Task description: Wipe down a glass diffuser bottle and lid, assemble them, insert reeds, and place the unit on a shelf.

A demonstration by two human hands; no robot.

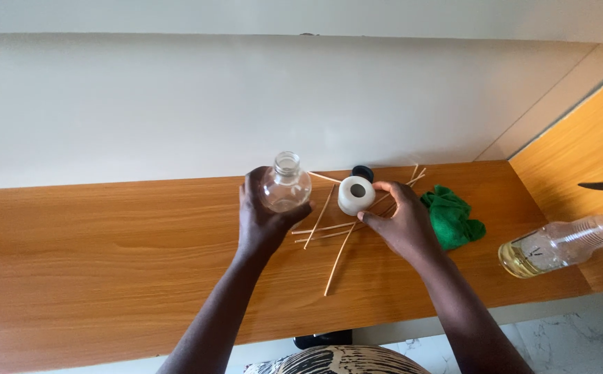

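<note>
1. Nearest the camera, two bare forearms reach up from the bottom edge over a wooden shelf [107, 242]; a striped rounded thing [343, 360] sits at the bottom edge, unclear what it is.
2. Left hand [263, 221] wraps around a clear glass bottle [285, 185], fingers curled round its belly, thumb across the front. Bottle is upright, neck open, no cap on, looks empty; the grip likely steadies it off or just on the shelf, cannot tell which.
3. Right hand [402, 225] pinches a white cap [356, 195] between thumb below and fingertips above, hole facing the camera, just beside the bottle.
4. Thin wooden sticks [336, 239] lie scattered flat under and between the hands, crossing each other; roughly six or seven, exact count unsure since hands cover some.
5. One small black stopper [363, 170] sits behind the white cap.
6. One crumpled green cloth [452, 218] lies just right of the right hand, touching the wrist area.
7. Far right, one spray bottle [558, 244] with yellowish liquid and black trigger lies tilted at the shelf's edge.
8. Farthest back, a plain white wall [246, 104].
</note>
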